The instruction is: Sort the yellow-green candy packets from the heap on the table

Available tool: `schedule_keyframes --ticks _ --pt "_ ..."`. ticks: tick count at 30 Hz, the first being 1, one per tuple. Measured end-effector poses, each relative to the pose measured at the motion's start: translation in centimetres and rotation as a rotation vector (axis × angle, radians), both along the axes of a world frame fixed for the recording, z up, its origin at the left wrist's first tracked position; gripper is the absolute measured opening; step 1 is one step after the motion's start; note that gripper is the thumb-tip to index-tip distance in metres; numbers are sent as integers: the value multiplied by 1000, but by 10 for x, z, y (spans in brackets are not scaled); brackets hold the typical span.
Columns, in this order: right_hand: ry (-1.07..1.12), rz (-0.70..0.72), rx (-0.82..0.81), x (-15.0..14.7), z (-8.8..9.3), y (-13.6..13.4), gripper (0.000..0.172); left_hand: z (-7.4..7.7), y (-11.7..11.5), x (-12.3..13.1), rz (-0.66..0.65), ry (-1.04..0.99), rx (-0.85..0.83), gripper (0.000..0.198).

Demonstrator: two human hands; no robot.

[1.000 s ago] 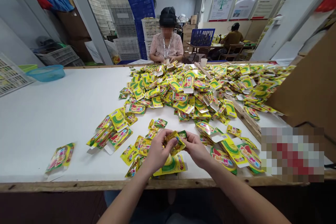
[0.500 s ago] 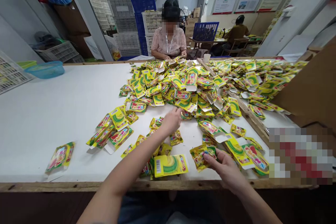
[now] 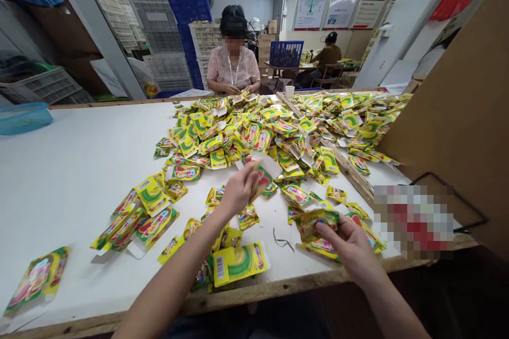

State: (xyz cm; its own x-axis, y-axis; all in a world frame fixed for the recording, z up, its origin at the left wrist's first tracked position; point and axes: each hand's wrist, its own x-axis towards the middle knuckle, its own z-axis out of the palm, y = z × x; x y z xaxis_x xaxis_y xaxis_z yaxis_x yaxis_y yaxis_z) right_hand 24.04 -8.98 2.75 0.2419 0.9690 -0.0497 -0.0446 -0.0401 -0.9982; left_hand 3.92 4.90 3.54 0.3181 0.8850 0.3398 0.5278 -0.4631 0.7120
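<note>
My left hand (image 3: 239, 189) is closed on a small printed cardboard box (image 3: 263, 180), lifted just in front of the pile and blurred by motion; its pale end flap sticks up. Between the thumb and fingers of my right hand (image 3: 344, 238) is a shiny yellow candy packet (image 3: 314, 224), held over boxes near the table's front edge. A yellow box (image 3: 240, 264) with a green curve and barcode lies below my left forearm, with several small packets (image 3: 248, 217) around it. Across the table's middle spreads a big heap of yellow-green boxes and packets (image 3: 254, 135).
Several boxes (image 3: 153, 196) lie left of my left arm, and another box (image 3: 37, 278) is at the near left corner. A wooden strip (image 3: 350, 172) crosses the right side beside a large cardboard sheet (image 3: 449, 116). Opposite sits a co-worker (image 3: 234, 66). A white cup (image 3: 289, 91) stands at the back.
My left hand has taken a box from the pile's front edge and raised it. The right hand still holds its packet, now slightly higher. The whole view has shifted to the right.
</note>
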Motion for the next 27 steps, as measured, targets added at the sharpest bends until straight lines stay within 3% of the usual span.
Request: schedule_keyframes --ticks 1,5,9,11,15,21,27 --pt "-28 -37 55 -3 5 5 37 1 -18 -7 -29 22 -22 40" --pt "-195 -171 309 -33 22 26 25 -9 -68 -15 -43 140 -14 88" --pt "-584 -182 520 -57 31 38 19 -25 -76 -13 99 122 126 57" --pt "-719 -31 512 -57 35 38 18 -31 -74 -14 141 116 191 48" --pt "-761 276 355 -48 44 38 13 -36 -73 -18 144 152 251 44" --pt "-726 289 161 -48 34 56 20 -39 -76 -20 103 238 312 40" --pt "-793 357 255 -56 34 61 12 -44 -74 -21 158 251 359 35"
